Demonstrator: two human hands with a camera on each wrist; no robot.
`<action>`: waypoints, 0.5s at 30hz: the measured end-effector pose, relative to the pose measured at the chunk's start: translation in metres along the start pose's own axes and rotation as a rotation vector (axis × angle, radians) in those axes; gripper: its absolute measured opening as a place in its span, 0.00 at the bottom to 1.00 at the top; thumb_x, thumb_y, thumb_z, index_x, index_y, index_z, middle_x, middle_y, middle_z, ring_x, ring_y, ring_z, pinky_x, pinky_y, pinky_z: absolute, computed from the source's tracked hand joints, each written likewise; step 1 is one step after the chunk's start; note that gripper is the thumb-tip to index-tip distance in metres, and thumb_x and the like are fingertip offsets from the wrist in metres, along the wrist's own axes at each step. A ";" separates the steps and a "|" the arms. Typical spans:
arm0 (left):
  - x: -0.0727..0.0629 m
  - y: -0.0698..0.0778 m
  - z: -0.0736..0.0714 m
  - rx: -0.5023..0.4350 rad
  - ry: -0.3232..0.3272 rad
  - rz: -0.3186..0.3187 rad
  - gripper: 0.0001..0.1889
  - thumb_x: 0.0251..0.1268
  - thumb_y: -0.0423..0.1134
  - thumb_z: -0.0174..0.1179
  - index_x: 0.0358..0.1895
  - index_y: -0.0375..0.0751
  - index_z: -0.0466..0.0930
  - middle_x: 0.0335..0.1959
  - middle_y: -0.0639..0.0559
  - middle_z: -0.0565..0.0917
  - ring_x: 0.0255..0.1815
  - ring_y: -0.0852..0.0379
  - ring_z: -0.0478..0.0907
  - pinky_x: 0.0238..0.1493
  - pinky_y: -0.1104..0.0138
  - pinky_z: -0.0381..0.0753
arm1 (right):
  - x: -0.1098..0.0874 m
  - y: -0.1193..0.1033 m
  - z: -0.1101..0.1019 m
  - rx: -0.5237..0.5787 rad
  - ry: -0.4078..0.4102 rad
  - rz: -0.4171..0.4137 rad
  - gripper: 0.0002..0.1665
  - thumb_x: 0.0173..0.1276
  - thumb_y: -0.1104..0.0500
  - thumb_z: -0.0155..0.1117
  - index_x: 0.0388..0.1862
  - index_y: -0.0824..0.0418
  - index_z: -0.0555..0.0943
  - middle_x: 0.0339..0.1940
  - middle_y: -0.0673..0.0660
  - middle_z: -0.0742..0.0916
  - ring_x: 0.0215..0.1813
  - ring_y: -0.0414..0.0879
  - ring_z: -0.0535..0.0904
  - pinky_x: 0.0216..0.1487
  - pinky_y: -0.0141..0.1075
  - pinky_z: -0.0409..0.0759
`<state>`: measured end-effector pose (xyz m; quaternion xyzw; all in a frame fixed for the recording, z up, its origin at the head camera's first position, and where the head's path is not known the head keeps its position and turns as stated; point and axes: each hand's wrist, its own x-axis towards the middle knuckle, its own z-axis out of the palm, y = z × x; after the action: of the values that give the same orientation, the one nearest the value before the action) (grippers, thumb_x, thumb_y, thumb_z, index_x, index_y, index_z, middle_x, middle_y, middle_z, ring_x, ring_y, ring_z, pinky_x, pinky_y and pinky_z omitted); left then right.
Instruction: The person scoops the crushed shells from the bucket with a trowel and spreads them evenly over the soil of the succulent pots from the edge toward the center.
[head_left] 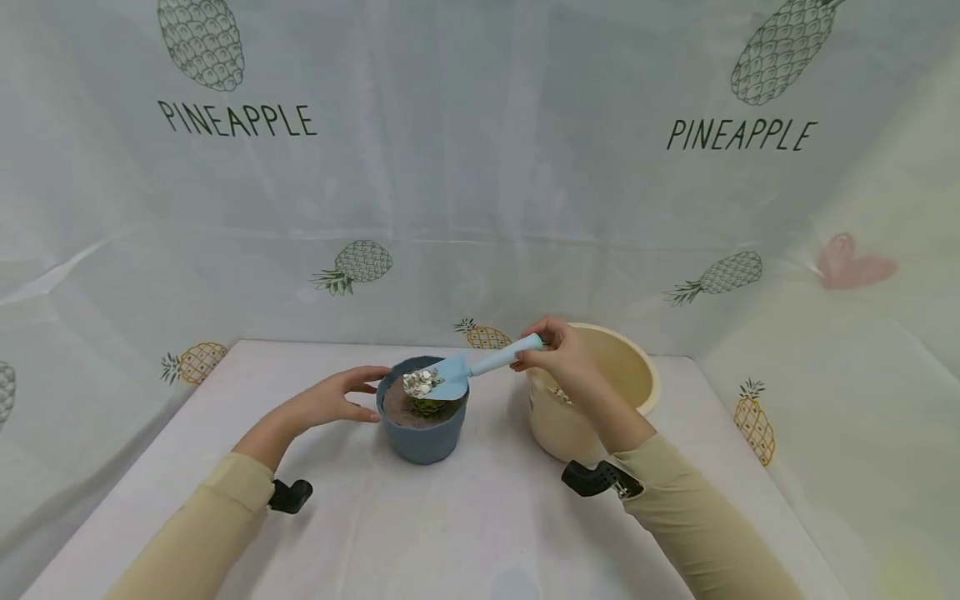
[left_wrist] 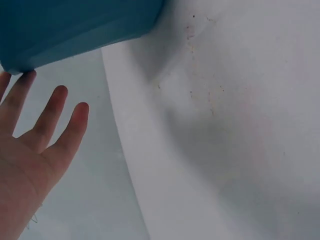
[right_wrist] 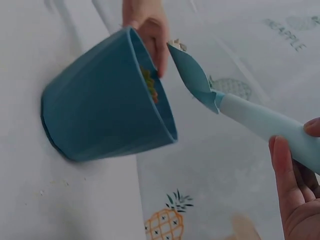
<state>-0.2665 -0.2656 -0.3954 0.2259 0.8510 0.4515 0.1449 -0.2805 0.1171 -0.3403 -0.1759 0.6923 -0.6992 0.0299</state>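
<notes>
Hovering above the blue pot [head_left: 425,445], the pale-blue trowel [head_left: 454,377], loaded with pebbles [head_left: 422,382], is pinched by its handle [head_left: 501,357] in the right grip [head_left: 561,357]. Its long axis is directed leftward from there. The pot's left side is touched by the nearer left grip [head_left: 330,403], spread wide.

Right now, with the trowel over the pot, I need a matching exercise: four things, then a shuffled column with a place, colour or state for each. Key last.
Things
1. Trowel
2. Plant
3. Bucket
4. Left grip

Place, colour or state
A. Cream-coloured, partly hidden by the right forearm
B. Touching the pot
C. Loaded with pale bits
D. Green, inside the pot

Pairs: 1-C, 2-D, 3-A, 4-B
</notes>
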 end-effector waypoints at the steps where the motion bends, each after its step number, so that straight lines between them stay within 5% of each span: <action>1: 0.001 -0.001 -0.001 -0.003 -0.009 0.003 0.43 0.59 0.42 0.71 0.75 0.40 0.58 0.74 0.37 0.59 0.69 0.34 0.62 0.58 0.44 0.71 | 0.001 0.001 0.003 0.003 -0.008 0.000 0.16 0.61 0.77 0.63 0.46 0.75 0.71 0.39 0.63 0.79 0.31 0.48 0.86 0.44 0.44 0.83; 15: 0.016 0.001 -0.004 -0.052 -0.034 -0.025 0.40 0.57 0.40 0.72 0.73 0.42 0.63 0.74 0.38 0.58 0.72 0.32 0.55 0.63 0.38 0.62 | 0.007 0.005 0.035 -0.048 0.027 0.024 0.17 0.60 0.76 0.65 0.48 0.75 0.74 0.42 0.64 0.81 0.33 0.49 0.86 0.43 0.44 0.84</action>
<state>-0.2816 -0.2597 -0.3936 0.2190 0.8391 0.4677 0.1708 -0.2776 0.0816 -0.3441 -0.1589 0.7114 -0.6842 0.0246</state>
